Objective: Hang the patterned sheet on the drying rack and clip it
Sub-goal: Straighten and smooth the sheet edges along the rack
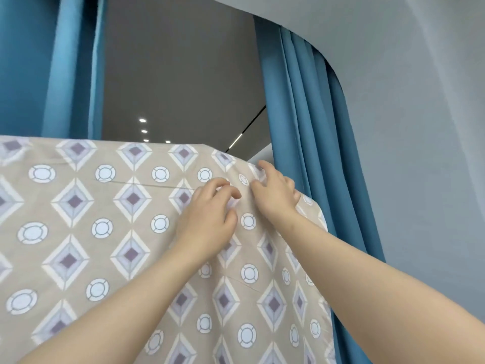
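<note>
A beige patterned sheet [86, 232] with diamonds and circles hangs over the drying rack, whose bars are hidden under the cloth. The sheet's top fold runs across the view at mid height and drops off at the right edge. My left hand [210, 214] lies on the sheet near the top right, its fingers curled and pinching the cloth. My right hand [275, 190] is just to the right of it, fingers bent over the fabric near the sheet's upper right corner. No clip shows in either hand.
Blue curtains hang behind the sheet, one curtain [309, 127] at the right and another curtain [52, 64] at the left. A grey ceiling [178, 74] with small lights is above. A pale wall [420, 127] stands to the right.
</note>
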Tool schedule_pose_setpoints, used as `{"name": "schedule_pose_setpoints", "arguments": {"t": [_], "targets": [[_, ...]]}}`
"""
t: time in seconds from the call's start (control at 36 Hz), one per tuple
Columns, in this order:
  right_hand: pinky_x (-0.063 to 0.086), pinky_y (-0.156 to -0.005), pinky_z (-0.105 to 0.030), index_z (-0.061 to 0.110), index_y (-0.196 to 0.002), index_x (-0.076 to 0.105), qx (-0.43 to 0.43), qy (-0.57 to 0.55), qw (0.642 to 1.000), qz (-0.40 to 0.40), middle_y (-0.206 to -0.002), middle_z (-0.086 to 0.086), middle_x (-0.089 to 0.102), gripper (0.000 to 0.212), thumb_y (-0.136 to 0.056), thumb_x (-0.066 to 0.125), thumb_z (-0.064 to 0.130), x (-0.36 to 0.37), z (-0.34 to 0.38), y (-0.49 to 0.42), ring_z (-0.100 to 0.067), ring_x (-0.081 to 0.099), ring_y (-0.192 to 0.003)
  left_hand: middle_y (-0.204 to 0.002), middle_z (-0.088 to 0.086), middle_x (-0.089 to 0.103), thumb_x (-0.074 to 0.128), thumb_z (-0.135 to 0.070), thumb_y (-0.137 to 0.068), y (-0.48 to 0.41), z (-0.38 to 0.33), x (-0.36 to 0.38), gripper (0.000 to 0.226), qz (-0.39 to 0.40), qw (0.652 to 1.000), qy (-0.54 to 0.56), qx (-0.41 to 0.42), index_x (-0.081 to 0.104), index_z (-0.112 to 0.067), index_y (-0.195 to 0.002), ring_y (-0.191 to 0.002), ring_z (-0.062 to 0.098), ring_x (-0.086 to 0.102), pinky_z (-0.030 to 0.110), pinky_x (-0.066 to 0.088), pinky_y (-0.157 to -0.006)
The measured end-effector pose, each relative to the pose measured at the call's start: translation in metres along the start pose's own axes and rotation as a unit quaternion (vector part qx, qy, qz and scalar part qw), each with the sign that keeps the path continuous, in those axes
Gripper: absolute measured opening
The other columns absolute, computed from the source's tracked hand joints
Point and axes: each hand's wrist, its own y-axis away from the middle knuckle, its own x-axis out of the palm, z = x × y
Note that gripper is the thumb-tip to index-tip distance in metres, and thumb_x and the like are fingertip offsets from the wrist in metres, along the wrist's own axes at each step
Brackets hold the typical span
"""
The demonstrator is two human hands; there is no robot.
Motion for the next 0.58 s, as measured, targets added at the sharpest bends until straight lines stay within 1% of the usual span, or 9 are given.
{"name": "schedule_pose_setpoints", "arguments": {"t": [0.11, 0.17, 0.19, 0.25, 0.28, 0.39, 0.47, 0.53, 0.58], "targets": [[0.019, -0.102, -0.038, 0.029, -0.145, 0.020, 0.017, 0.029, 0.999, -0.008, -0.136, 0.000, 0.046, 0.055, -0.093, 0.035, 0.026, 0.000, 0.002, -0.020, -0.027, 0.030, -0.126, -0.120, -0.009, 0.056, 0.045, -0.012, -0.089, -0.029, 0.005, -0.021, 0.026, -0.018, 0.999, -0.045, 0.017, 0.060, -0.020, -0.109, -0.118, 0.016, 0.041, 0.021, 0.026, -0.089], [0.023, -0.100, -0.038, 0.030, -0.143, 0.027, 0.021, 0.051, 0.998, -0.002, -0.131, -0.001, 0.051, 0.050, -0.094, 0.033, 0.026, -0.004, 0.001, -0.028, -0.028, 0.033, -0.122, -0.119, -0.009, 0.058, 0.044, -0.012, -0.090, -0.039, 0.010, -0.031, 0.027, -0.035, 0.997, -0.062, 0.024, 0.061, -0.021, -0.109, -0.119, 0.015, 0.041, 0.024, 0.024, -0.092], [0.024, -0.098, -0.038, 0.031, -0.138, 0.036, 0.022, 0.060, 0.998, 0.011, -0.131, -0.002, 0.050, 0.044, -0.094, 0.032, 0.027, -0.006, 0.002, -0.032, -0.028, 0.033, -0.121, -0.120, -0.010, 0.057, 0.044, -0.012, -0.089, -0.043, 0.012, -0.034, 0.029, -0.045, 0.996, -0.076, 0.029, 0.060, -0.022, -0.111, -0.122, 0.014, 0.039, 0.025, 0.022, -0.094], [0.025, -0.091, -0.035, 0.028, -0.122, 0.053, 0.021, 0.079, 0.996, 0.036, -0.129, -0.005, 0.048, 0.035, -0.095, 0.030, 0.027, -0.007, 0.003, -0.036, -0.029, 0.033, -0.117, -0.127, -0.010, 0.053, 0.043, -0.011, -0.088, -0.053, 0.019, -0.037, 0.034, -0.063, 0.992, -0.107, 0.036, 0.058, -0.023, -0.117, -0.131, 0.012, 0.033, 0.027, 0.017, -0.099], [0.024, -0.087, -0.034, 0.026, -0.115, 0.056, 0.017, 0.087, 0.995, 0.038, -0.126, -0.006, 0.047, 0.032, -0.095, 0.030, 0.027, -0.006, 0.003, -0.037, -0.029, 0.034, -0.115, -0.132, -0.010, 0.049, 0.043, -0.012, -0.088, -0.059, 0.023, -0.038, 0.038, -0.068, 0.989, -0.127, 0.037, 0.055, -0.024, -0.121, -0.136, 0.012, 0.027, 0.028, 0.014, -0.103], [0.025, -0.088, -0.034, 0.020, -0.108, 0.054, -0.006, 0.097, 0.995, 0.029, -0.126, -0.004, 0.045, 0.029, -0.098, 0.029, 0.030, 0.001, 0.001, -0.034, -0.028, 0.037, -0.114, -0.147, -0.004, 0.032, 0.034, -0.027, -0.095, -0.076, 0.037, -0.037, 0.043, -0.034, 0.974, -0.222, -0.007, 0.036, -0.028, -0.138, -0.144, 0.016, 0.011, 0.044, -0.002, -0.114], [0.023, -0.085, -0.033, 0.022, -0.100, 0.050, -0.020, 0.094, 0.995, 0.032, -0.125, -0.001, 0.046, 0.025, -0.099, 0.027, 0.032, 0.008, -0.005, -0.030, -0.026, 0.039, -0.114, -0.135, -0.003, 0.047, 0.025, -0.036, -0.098, -0.085, 0.042, -0.034, 0.040, -0.004, 0.962, -0.270, -0.044, 0.036, -0.029, -0.136, -0.133, 0.022, 0.032, 0.051, 0.004, -0.112], [0.025, -0.087, -0.034, 0.020, -0.098, 0.050, -0.029, 0.100, 0.994, 0.019, -0.124, -0.002, 0.047, 0.026, -0.100, 0.027, 0.032, 0.009, -0.007, -0.031, -0.026, 0.040, -0.113, -0.120, 0.000, 0.056, 0.020, -0.038, -0.098, -0.090, 0.039, -0.034, 0.038, 0.000, 0.960, -0.277, -0.051, 0.046, -0.030, -0.125, -0.119, 0.024, 0.044, 0.046, 0.014, -0.107], [0.027, -0.089, -0.036, 0.016, -0.102, 0.052, -0.040, 0.117, 0.992, 0.004, -0.122, -0.002, 0.048, 0.029, -0.100, 0.027, 0.032, 0.011, -0.010, -0.034, -0.026, 0.041, -0.111, -0.111, -0.001, 0.058, 0.018, -0.039, -0.098, -0.095, 0.036, -0.032, 0.039, 0.005, 0.960, -0.275, -0.055, 0.052, -0.031, -0.115, -0.112, 0.024, 0.045, 0.043, 0.020, -0.100]]}}
